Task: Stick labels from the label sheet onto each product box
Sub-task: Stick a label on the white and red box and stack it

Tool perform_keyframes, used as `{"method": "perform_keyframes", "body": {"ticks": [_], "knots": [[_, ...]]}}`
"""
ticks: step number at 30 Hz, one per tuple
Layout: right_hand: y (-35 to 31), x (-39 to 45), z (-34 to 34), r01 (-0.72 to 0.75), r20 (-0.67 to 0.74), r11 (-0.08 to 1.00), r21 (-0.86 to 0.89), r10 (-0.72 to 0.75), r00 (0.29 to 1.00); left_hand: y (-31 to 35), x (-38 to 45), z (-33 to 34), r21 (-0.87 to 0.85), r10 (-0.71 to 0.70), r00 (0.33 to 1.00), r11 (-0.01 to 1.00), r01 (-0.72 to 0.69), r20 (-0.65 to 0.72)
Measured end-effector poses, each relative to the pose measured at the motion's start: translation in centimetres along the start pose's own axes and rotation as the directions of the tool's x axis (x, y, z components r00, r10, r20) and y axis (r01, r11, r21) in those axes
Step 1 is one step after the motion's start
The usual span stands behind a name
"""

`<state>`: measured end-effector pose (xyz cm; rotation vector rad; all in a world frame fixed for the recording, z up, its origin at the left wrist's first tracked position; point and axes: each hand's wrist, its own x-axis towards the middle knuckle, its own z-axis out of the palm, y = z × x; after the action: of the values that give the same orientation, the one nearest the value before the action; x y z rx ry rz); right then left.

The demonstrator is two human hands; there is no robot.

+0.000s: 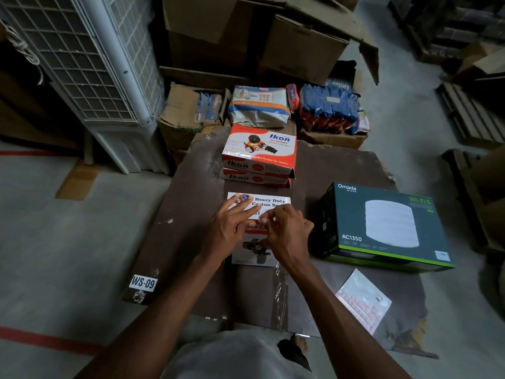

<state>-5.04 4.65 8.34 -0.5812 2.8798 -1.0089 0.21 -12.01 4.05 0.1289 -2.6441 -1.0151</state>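
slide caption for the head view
Both hands work on a white carton-sealer box, stacked Ikon boxes behind.

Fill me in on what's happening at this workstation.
A person is working on a white carton sealer box lying flat on the dark worktable. The left hand rests straight fingers on its top, while the right hand presses or pinches something small there, probably a label. The label sheet lies to the right, below the Omada Wi-Fi box. Two stacked Ikon tape dispenser boxes sit behind.
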Motion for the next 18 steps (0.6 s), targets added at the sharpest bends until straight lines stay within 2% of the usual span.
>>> {"method": "perform_keyframes", "body": {"ticks": [5, 9, 15, 18], "knots": [[-0.2, -0.3, 0.2, 0.048, -0.067, 0.988, -0.149, -0.059, 0.996, -0.1, -0.1, 0.1, -0.009, 0.013, 1.0, 1.0, -0.014, -0.014], [-0.7, -0.4, 0.2, 0.049, -0.055, 0.956, -0.288, -0.067, 0.996, 0.3, -0.4, 0.0, -0.014, -0.002, 1.0, 1.0, 0.002, -0.006], [-0.9, -0.6, 0.0, 0.076, -0.114, 0.975, -0.211, -0.101, 0.988, 0.3, -0.5, -0.1, 0.002, 0.009, 1.0, 1.0, -0.009, -0.019], [0.1, -0.7, 0.2, 0.158, -0.134, 0.948, -0.277, -0.201, 0.97, 0.5, -0.4, -0.1, -0.019, 0.004, 1.0, 1.0, -0.004, -0.012]]}}
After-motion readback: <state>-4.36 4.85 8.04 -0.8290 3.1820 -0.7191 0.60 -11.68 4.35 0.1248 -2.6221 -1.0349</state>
